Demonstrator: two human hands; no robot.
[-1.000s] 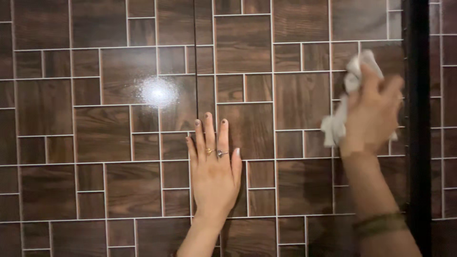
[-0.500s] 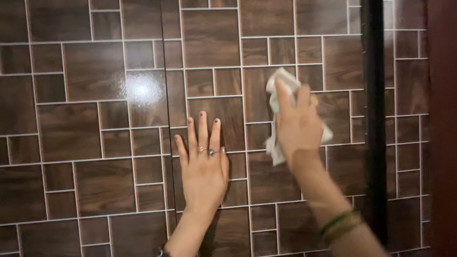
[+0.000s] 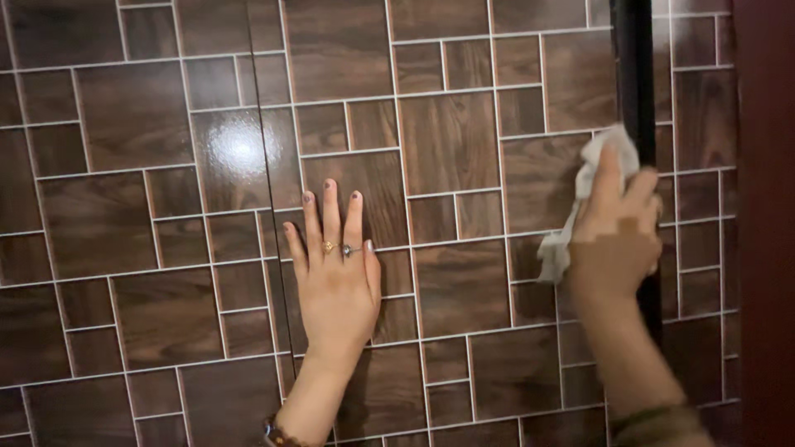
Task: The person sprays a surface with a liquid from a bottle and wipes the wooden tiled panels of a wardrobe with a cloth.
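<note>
Head view showed a glossy brown door panel [image 3: 464, 281] with a wood-look block pattern and pale lines, a thin vertical seam [image 3: 269, 215] running down at about ten o'clock from the left hand. The left hand [image 3: 335, 290] lay flat against the panel just right of that seam, fingers [image 3: 331, 217] straight, close together and pointing to twelve o'clock, rings on two of them, holding nothing. It kept much the same pressing pose as half a second before.

The change was on the right: the white cloth [image 3: 580, 199], which half a second earlier sat near the panel's middle, had swung out toward three o'clock and now touched the panel beside the black vertical strip [image 3: 633, 74]. I judged the wiping stroke had reached the panel's right edge. The right hand [image 3: 617, 240] was blurred by motion; its fingers were curled and clamped on the bunched cloth, pressing it to the surface.
</note>
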